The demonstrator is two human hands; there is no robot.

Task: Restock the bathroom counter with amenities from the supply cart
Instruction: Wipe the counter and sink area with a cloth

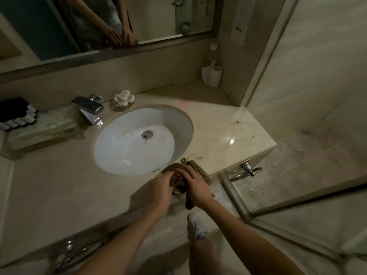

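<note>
Head view: left hand (161,186) and right hand (195,185), fingers curled, grip a brown cloth (179,180) at the front edge of the counter (228,132) beside the sink (139,139); part overhangs, so loosening could drop it floorward.

Head camera up high, tilted steeply down, close over the bench (228,126), sink (135,139) mid-frame, mirror (99,26) across the top.

Crumpled brown cloth (179,181) draped over counter (228,132) front edge.
</note>
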